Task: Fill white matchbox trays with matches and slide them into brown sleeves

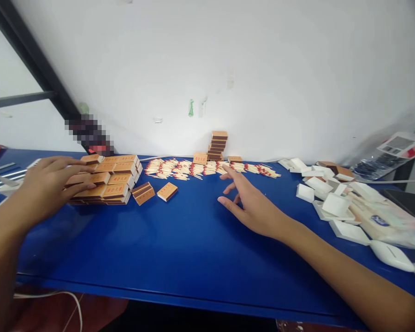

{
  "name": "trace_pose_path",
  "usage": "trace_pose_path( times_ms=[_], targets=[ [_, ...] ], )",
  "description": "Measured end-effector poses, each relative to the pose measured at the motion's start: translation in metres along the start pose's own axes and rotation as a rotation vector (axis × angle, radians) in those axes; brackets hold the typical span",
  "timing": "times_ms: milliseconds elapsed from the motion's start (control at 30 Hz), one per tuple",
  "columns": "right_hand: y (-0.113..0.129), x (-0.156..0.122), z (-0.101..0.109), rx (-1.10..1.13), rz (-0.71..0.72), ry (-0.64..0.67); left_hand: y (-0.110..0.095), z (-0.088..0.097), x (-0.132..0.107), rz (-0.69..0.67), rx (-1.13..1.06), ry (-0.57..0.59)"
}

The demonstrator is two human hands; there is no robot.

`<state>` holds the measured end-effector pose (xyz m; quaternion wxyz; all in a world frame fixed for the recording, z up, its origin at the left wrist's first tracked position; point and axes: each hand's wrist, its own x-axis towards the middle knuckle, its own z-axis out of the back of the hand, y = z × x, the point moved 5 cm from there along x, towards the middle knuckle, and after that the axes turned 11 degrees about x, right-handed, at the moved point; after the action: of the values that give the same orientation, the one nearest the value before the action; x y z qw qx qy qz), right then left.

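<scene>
My left hand (50,182) rests with spread fingers against the left side of a block of stacked orange matchboxes (115,179) on the blue table (180,249). My right hand (249,203) hovers open over the table's middle, its fingers pointing toward a long row of loose red-tipped matches (193,168) along the back. It holds nothing. Two single matchboxes (167,191) lie just right of the block.
A small tower of matchboxes (217,145) stands by the wall behind the matches. White inner trays (335,203) lie scattered at the right, beside a plastic bag (387,216) and a white device (392,255). Metal rails (3,175) sit at the far left.
</scene>
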<state>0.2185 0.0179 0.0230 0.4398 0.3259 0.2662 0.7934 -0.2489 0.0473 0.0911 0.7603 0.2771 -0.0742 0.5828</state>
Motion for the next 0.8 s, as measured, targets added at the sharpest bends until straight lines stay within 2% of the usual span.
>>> trace_pose_path(
  times_ms=[200, 300, 400, 467, 533, 600, 700, 800],
  targets=[
    [0.002, 0.002, 0.001, 0.003, -0.010, 0.031, -0.014, 0.014, -0.002, -0.006, -0.027, -0.164],
    [0.003, 0.002, 0.001, 0.002, 0.012, 0.034, -0.035, 0.028, 0.007, -0.034, -0.112, -0.212],
    [0.002, 0.002, 0.001, -0.014, 0.055, 0.033, -0.064, 0.043, 0.030, -0.050, -0.190, -0.266],
    [0.000, 0.003, 0.002, -0.025, 0.086, 0.031, -0.090, 0.042, 0.051, -0.133, -0.260, -0.147],
    [-0.002, 0.004, 0.003, -0.037, 0.114, 0.026, -0.115, 0.032, 0.071, -0.219, -0.261, 0.099],
    [-0.004, 0.005, 0.005, -0.054, 0.124, 0.015, -0.136, 0.024, 0.084, -0.262, -0.231, 0.259],
    [-0.007, 0.007, 0.008, -0.083, 0.116, -0.010, -0.162, 0.021, 0.093, -0.299, -0.131, 0.264],
    [-0.006, 0.007, 0.011, -0.092, 0.107, -0.023, -0.183, 0.015, 0.088, -0.362, -0.017, 0.297]
  ],
)
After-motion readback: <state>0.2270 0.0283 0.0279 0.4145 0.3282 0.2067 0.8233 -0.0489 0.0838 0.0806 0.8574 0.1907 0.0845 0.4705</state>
